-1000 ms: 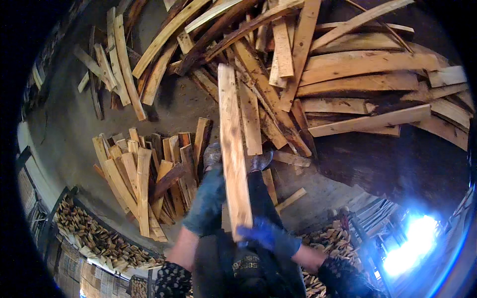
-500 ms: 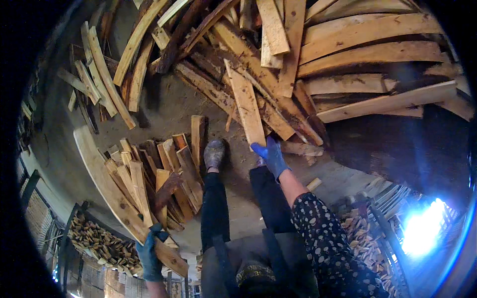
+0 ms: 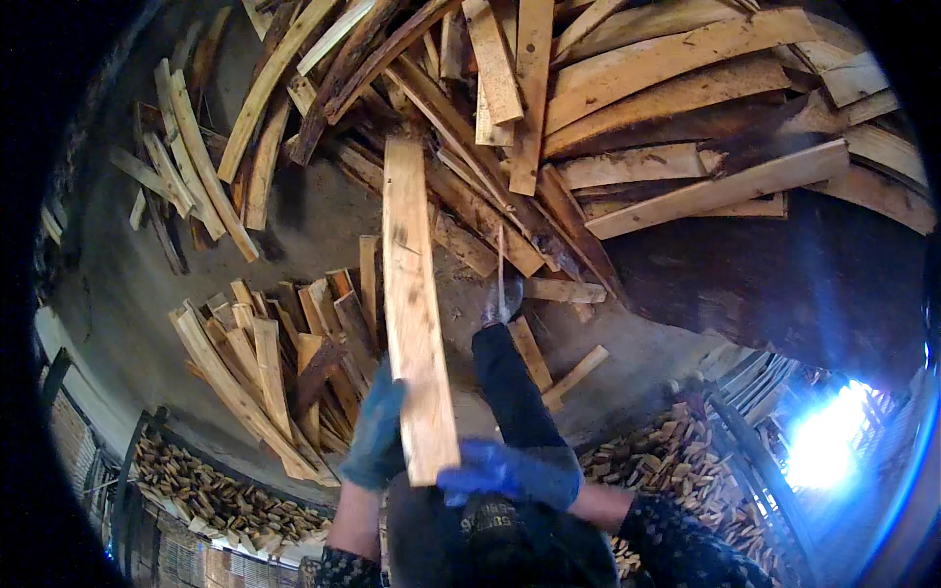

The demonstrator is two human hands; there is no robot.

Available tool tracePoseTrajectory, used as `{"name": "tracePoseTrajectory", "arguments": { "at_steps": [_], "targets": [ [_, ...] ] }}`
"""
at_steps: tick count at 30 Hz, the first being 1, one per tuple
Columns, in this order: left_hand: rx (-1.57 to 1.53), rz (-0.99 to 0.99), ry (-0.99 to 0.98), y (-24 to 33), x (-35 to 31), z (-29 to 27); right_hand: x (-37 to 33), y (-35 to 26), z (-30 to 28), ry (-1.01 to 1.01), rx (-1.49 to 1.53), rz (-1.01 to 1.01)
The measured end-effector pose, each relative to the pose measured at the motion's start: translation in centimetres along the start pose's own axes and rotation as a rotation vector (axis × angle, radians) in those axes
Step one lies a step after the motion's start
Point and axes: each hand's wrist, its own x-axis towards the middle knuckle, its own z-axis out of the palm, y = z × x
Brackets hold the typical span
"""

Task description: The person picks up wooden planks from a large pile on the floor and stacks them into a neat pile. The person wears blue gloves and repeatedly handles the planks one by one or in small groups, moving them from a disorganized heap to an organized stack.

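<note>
A long pale plank (image 3: 412,304) with knots stands out in front of my body, its far end toward the heap of boards and its near end at my waist. My left hand (image 3: 375,431), in a dark teal glove, is closed along the plank's left edge; its fingers are partly hidden behind the wood. In a blue glove, my right hand (image 3: 505,472) grips the near end from the right side. Left of the plank, a bundle of shorter wood pieces (image 3: 267,358) lies on the floor, with a long curved board (image 3: 235,397) along its outer edge.
A large heap of rough boards (image 3: 676,98) spreads across the far right. More slats (image 3: 201,162) lie at the far left. Stacks of cut wood (image 3: 221,490) stand in racks at both near sides. Loose sticks (image 3: 576,377) rest by my right foot (image 3: 502,301).
My left hand has let go of the curved board by the bundle and moved right onto the plank. My right hand has drawn the plank nearer and leftward.
</note>
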Motion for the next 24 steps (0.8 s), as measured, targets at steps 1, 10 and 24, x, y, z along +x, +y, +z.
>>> {"name": "tracePoseTrajectory", "arguments": {
  "at_steps": [1, 10, 24],
  "targets": [
    [0.009, 0.035, -0.114, -0.3, 0.4, 1.9, -1.7, -0.7, 1.6, -0.042, 0.002, 0.039],
    [0.016, 0.01, 0.108, -2.9, -2.0, -1.7, 11.4, -5.1, -20.1, 0.723, 0.294, -0.246],
    [-0.366, 0.051, 0.104, -3.4, -2.1, -1.3, 1.4, -3.6, -2.7, 0.67, -0.16, -0.457]
  ]
}}
